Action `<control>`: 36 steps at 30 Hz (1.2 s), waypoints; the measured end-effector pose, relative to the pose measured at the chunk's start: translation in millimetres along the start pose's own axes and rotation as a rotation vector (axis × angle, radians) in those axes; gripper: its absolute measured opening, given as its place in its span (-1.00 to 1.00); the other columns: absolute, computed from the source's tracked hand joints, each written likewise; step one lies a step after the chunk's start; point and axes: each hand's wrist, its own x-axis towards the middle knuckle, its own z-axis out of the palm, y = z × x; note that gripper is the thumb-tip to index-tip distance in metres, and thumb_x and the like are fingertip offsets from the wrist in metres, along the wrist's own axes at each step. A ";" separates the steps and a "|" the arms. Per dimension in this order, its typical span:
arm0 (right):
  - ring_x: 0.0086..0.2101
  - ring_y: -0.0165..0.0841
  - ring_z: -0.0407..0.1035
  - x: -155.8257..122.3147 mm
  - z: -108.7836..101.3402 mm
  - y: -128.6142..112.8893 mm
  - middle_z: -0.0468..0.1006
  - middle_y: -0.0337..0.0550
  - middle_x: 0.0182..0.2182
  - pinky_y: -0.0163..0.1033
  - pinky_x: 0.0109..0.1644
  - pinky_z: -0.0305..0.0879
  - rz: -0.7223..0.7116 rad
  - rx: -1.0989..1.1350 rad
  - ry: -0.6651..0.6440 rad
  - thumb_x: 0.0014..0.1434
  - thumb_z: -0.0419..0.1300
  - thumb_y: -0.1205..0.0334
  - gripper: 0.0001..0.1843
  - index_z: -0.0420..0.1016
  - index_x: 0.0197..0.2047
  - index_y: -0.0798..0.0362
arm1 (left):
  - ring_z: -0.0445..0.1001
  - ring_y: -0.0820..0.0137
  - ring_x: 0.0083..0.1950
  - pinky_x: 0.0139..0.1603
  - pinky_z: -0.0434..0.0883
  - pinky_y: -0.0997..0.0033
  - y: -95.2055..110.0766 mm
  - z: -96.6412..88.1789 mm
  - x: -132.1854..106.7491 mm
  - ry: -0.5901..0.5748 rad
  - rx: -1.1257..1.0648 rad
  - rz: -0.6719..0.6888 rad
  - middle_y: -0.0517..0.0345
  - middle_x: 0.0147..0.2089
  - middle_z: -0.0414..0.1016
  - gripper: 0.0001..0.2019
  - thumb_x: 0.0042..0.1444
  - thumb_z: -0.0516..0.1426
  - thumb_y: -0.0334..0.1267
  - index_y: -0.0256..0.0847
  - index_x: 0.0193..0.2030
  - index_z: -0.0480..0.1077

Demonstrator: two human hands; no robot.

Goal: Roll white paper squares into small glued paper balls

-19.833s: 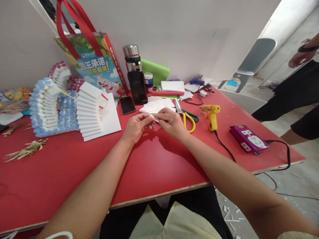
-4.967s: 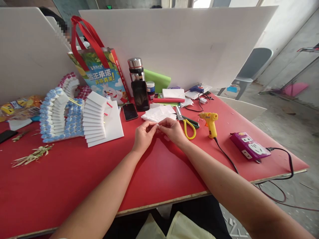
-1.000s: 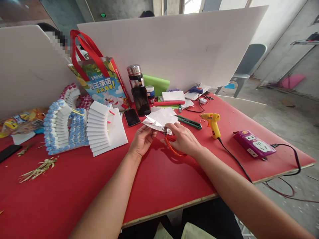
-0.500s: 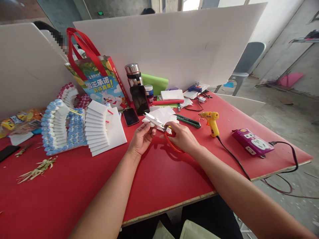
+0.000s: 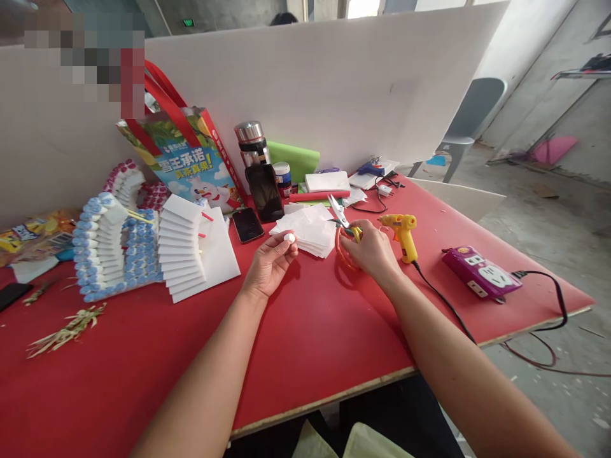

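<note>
While my left fist pinches one small, rounded white piece (image 5: 289,238), seemingly already shaped, above the red tabletop (image 5: 305,337), my right hand (image 5: 375,251) curls round silver-bladed, orange-and-yellow-handled scissors (image 5: 341,217), flat white paper sheets (image 5: 310,230) just beyond apparently remaining unworked.

Red table (image 5: 310,343) stands before a white panel (image 5: 324,95); 1 grey chair (image 5: 482,111) stands at right on grey floor (image 5: 563,222) — patchy wall (image 5: 568,44) beyond. 1 window (image 5: 363,8) shines at top — green sign (image 5: 188,23) lit, left.
</note>
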 end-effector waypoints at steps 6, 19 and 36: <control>-0.13 -0.09 0.44 1.7 0.7 3.0 0.58 0.04 -0.17 -0.20 -0.24 0.21 0.007 -0.233 -0.059 0.21 0.16 -0.02 -0.48 0.32 0.14 0.09 | 0.48 0.57 -0.28 -0.21 0.48 0.57 0.0 -1.4 4.7 -0.009 0.019 0.022 0.16 -0.23 0.52 -0.83 0.01 0.38 -0.33 -0.26 -0.24 0.56; -0.16 -0.03 0.53 -7.3 -3.3 -8.3 0.58 0.16 -0.15 -0.18 -0.31 0.22 -0.049 -0.599 -0.140 0.28 0.10 0.09 -0.67 0.39 -0.01 0.15 | 0.48 0.50 -0.33 -0.15 0.48 0.41 -6.8 2.3 -1.1 0.047 0.378 0.177 0.17 -0.27 0.55 -0.74 -0.04 0.40 -0.26 -0.21 -0.18 0.56; -0.56 -0.41 0.21 -3.5 -15.6 -64.6 0.42 -0.17 -0.60 -0.26 -0.48 0.02 -0.200 -0.035 -0.423 0.16 0.21 -0.18 -0.52 0.46 -0.51 0.07 | 0.53 0.32 -0.16 -0.06 0.46 0.33 -11.1 10.1 -9.1 0.022 0.825 0.365 0.07 -0.14 0.59 -0.73 0.11 0.30 -0.11 -0.15 -0.09 0.57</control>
